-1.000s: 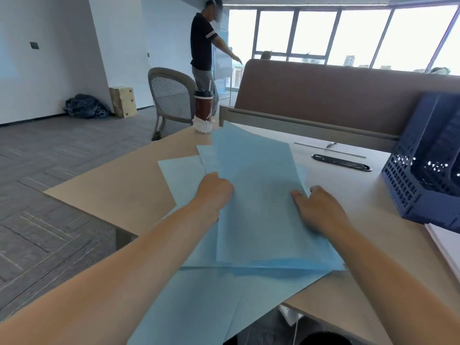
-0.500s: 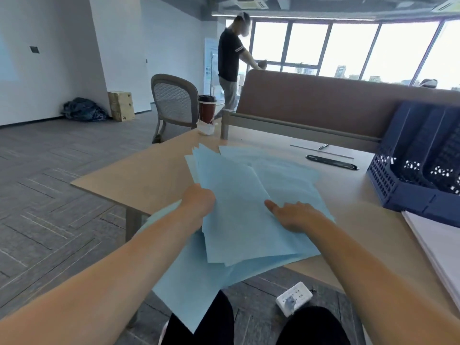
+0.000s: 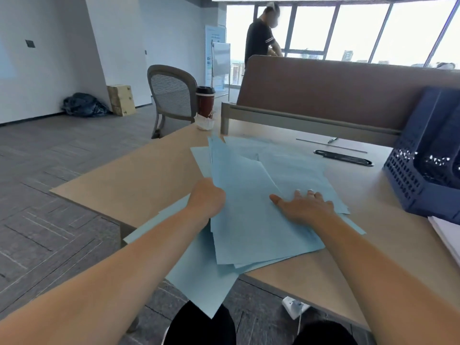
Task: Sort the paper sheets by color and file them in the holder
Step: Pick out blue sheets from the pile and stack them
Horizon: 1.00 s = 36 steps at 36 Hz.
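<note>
Several light blue paper sheets (image 3: 249, 195) lie fanned in a loose pile on the wooden desk (image 3: 124, 180), some hanging over its near edge. My left hand (image 3: 207, 197) grips the left edge of the upper sheets, its fingers hidden under the paper. My right hand (image 3: 306, 206) lies flat on the pile with fingers spread, pressing it down. The dark blue mesh file holder (image 3: 423, 160) stands at the right of the desk, apart from both hands.
A white paper stack (image 3: 448, 235) lies at the right edge below the holder. A black pen tray (image 3: 343, 158), a dark red cup (image 3: 205, 100) and a brown divider panel (image 3: 336, 95) sit farther back. A grey chair (image 3: 171, 95) and a person (image 3: 261, 33) are beyond.
The top sheets have come down flatter onto the pile. My right hand has spread its fingers flat on the paper. The person behind has walked right.
</note>
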Each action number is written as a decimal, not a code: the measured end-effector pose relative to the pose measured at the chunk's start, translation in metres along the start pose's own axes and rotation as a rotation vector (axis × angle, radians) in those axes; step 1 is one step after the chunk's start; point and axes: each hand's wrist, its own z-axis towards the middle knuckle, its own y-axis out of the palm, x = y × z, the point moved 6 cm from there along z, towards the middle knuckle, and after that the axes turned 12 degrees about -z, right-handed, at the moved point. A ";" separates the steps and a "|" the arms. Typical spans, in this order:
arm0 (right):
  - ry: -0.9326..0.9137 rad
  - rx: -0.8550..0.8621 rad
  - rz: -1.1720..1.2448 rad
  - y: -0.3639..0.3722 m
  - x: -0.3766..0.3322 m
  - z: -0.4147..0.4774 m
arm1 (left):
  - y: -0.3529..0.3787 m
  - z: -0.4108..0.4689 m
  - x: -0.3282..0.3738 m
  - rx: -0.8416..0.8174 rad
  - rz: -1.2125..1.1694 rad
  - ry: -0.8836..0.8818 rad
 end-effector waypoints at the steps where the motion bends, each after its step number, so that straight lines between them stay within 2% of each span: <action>1: 0.000 -0.005 0.010 -0.001 0.001 0.005 | 0.002 0.003 0.001 -0.007 0.012 0.000; 4: -0.009 -0.018 0.096 -0.011 0.001 0.018 | 0.007 0.009 0.004 -0.021 0.029 -0.003; 8: -0.031 0.158 0.103 -0.033 -0.005 0.010 | 0.013 0.011 0.008 -0.035 0.050 0.027; 11: -0.040 0.216 0.097 -0.036 -0.015 -0.008 | 0.012 0.010 0.007 -0.019 0.068 0.034; 16: -0.046 0.075 0.161 -0.014 -0.025 -0.026 | 0.002 0.006 0.007 -0.002 0.171 0.036; 20: -0.015 0.057 0.215 -0.001 -0.024 -0.030 | -0.013 -0.001 0.012 -0.003 0.302 0.082; 28: -0.014 0.091 0.188 -0.001 -0.021 -0.022 | -0.031 -0.003 -0.003 -0.056 0.484 0.020; 32: 0.040 0.101 0.172 -0.005 -0.014 -0.020 | -0.030 -0.001 0.003 -0.075 0.449 0.028; 36: 0.056 0.015 0.185 -0.002 -0.020 -0.019 | -0.024 -0.001 0.007 -0.117 0.335 0.009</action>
